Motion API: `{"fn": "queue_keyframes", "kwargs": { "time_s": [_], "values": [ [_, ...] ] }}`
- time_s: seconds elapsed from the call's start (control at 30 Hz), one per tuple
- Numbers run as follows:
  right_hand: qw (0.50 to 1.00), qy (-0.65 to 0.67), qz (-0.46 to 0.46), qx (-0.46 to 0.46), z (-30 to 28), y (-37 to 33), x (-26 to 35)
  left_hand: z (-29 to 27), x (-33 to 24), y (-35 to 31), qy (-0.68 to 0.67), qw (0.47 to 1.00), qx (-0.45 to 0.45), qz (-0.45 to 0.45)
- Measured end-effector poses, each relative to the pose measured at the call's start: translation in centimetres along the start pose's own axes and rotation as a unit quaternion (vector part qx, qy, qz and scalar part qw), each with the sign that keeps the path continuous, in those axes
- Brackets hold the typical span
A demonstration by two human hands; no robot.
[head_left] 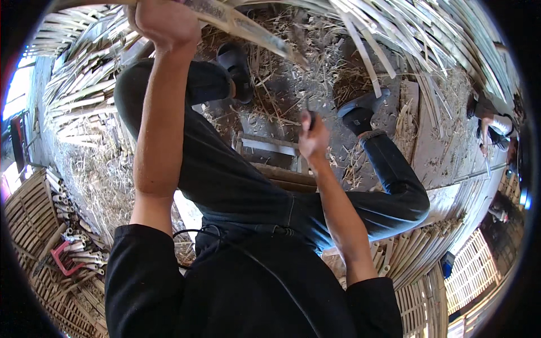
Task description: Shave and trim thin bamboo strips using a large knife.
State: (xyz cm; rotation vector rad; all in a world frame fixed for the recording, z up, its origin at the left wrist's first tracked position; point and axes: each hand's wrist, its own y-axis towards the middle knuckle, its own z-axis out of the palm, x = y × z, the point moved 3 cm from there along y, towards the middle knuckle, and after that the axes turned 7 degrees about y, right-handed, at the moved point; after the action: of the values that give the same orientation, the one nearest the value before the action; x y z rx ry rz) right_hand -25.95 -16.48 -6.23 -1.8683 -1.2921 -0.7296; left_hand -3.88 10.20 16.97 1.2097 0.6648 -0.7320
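My left hand (166,22), raised at the upper left, is closed round a split bamboo piece (242,28). The bamboo slants down to the right, and its free end is over the shavings-strewn floor. In front of my lap, my right hand (314,139) makes a fist on the dark handle of a knife (312,119). Only a little of its blade shows above the fist, pointing away from me. Knife and bamboo are apart in the picture.
Between my legs stands a low wooden frame (267,145). Piles of bamboo strips (84,93) lie at left and along the far side. Bamboo poles (414,253) are stacked at lower right. Another person (496,124) works at the far right, a blade-like tool in hand.
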Motion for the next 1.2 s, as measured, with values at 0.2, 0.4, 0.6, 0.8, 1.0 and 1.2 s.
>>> {"fn": "queue_keyframes", "kwargs": {
  "time_s": [0.2, 0.4, 0.6, 0.8, 1.0, 1.2],
  "values": [
    [0.994, -0.041, 0.097, 0.037, -0.3, 2.1, 0.9, 0.1, 0.7, -0.3, 0.062, 0.998, -0.006, 0.001],
    [0.965, 0.239, -0.063, -0.087, -2.3, -0.1, 4.6, -0.6, 2.5, -0.6, -0.118, 0.991, -0.052, -0.038],
    [0.998, 0.03, 0.048, -0.024, 1.6, 3.2, -4.5, 0.1, 1.8, -1.5, -0.028, 0.989, -0.085, -0.118],
    [0.998, 0.002, 0.063, -0.014, -1.5, 3.7, 1.2, -0.3, 1.5, -1.2, -0.039, 0.991, -0.066, -0.106],
    [0.995, 0.084, -0.036, -0.032, -1.4, 2.5, 1.3, -0.3, 0.9, -0.1, -0.05, 0.988, -0.079, -0.126],
    [0.985, -0.127, 0.067, 0.095, 3.8, 4.2, -4.8, -1.7, 1.1, -0.6, -0.028, 0.982, -0.096, -0.158]
  ]
}}
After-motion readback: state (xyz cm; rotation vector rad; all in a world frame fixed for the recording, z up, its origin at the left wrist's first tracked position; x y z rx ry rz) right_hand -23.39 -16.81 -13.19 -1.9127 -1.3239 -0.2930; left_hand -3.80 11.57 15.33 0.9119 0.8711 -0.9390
